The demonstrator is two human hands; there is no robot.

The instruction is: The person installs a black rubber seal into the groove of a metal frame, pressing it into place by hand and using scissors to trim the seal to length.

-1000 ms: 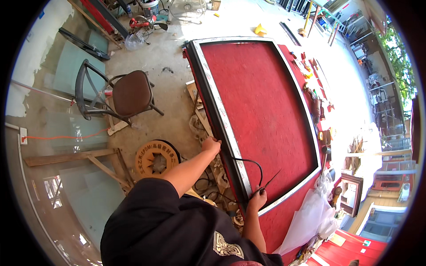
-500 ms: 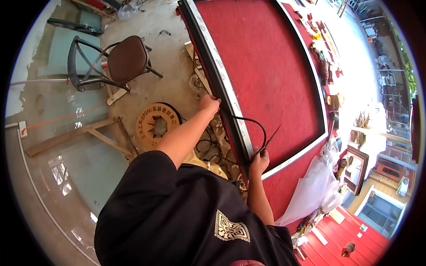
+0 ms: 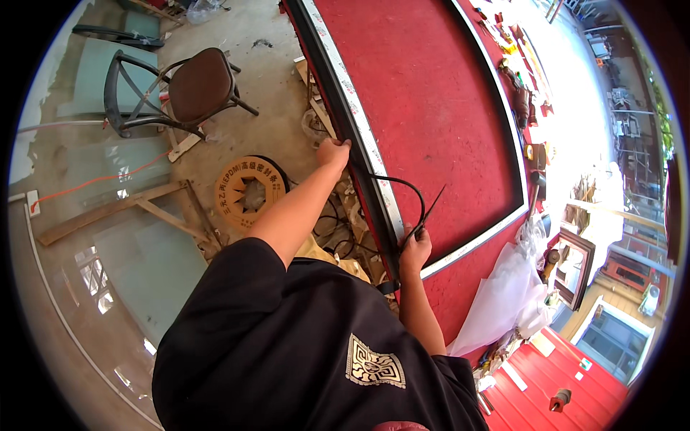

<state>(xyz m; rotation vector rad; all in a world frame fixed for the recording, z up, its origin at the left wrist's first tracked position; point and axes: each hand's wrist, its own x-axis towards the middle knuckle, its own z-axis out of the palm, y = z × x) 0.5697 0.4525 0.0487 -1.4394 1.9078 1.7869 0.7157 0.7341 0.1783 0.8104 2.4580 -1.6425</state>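
Left hand point(image 3: 334, 153) at frame point(image 3: 343, 86), reel point(image 3: 231, 192) nearby

Comprises a bare concrete floor point(image 3: 269, 82) bearing a dark-framed chair point(image 3: 200, 87) with brown seat, wide greenish glass panels point(image 3: 154, 269) along the left, a blue-paned window point(image 3: 614, 339) at lower right, and glaring daylight point(image 3: 578, 108) across the upper right.

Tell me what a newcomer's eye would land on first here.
Probably the red worktable, right of centre, with a white-and-black frame lying on it. Next, the scissors in the right hand at the frame's near end, beside a looping black strip; the left hand is at the frame's left edge. Then the brown-seated chair, upper left.
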